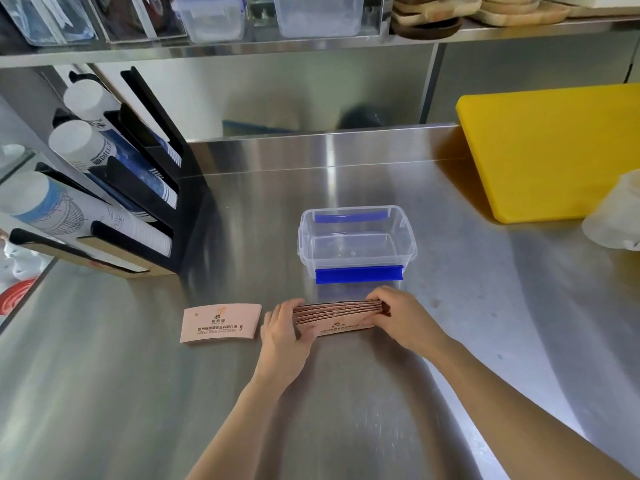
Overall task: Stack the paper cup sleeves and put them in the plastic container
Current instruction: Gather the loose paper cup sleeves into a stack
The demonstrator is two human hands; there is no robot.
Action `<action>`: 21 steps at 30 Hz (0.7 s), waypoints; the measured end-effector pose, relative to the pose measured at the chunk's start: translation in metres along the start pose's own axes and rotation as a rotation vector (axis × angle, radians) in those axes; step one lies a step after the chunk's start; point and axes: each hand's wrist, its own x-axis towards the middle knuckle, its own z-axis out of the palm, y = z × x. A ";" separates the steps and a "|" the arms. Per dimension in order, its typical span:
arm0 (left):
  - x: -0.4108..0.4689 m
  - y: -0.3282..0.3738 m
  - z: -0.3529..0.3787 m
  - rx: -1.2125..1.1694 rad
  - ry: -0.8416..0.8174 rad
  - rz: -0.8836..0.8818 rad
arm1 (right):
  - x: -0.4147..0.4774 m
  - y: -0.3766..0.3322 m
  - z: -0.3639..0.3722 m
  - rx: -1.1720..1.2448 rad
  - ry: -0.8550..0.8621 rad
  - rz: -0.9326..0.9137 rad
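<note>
A stack of pink paper cup sleeves stands on its long edge on the steel counter, tilted toward me. My left hand grips its left end and my right hand grips its right end. One more pink sleeve lies flat on the counter, just left of my left hand. The clear plastic container with blue clips sits open right behind the stack, with nothing visible inside it.
A black rack of paper cup stacks stands at the left. A yellow cutting board lies at the back right, with a translucent white object at the right edge. A steel shelf with clear bins hangs overhead.
</note>
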 end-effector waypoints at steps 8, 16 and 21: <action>0.000 -0.009 0.001 -0.106 -0.126 -0.145 | -0.003 0.005 0.013 0.204 -0.015 0.142; 0.005 -0.012 0.002 -0.144 -0.083 -0.186 | -0.007 0.012 0.024 0.405 0.096 0.212; 0.006 -0.013 0.001 -0.124 -0.048 -0.169 | -0.006 0.011 0.029 0.311 0.105 0.184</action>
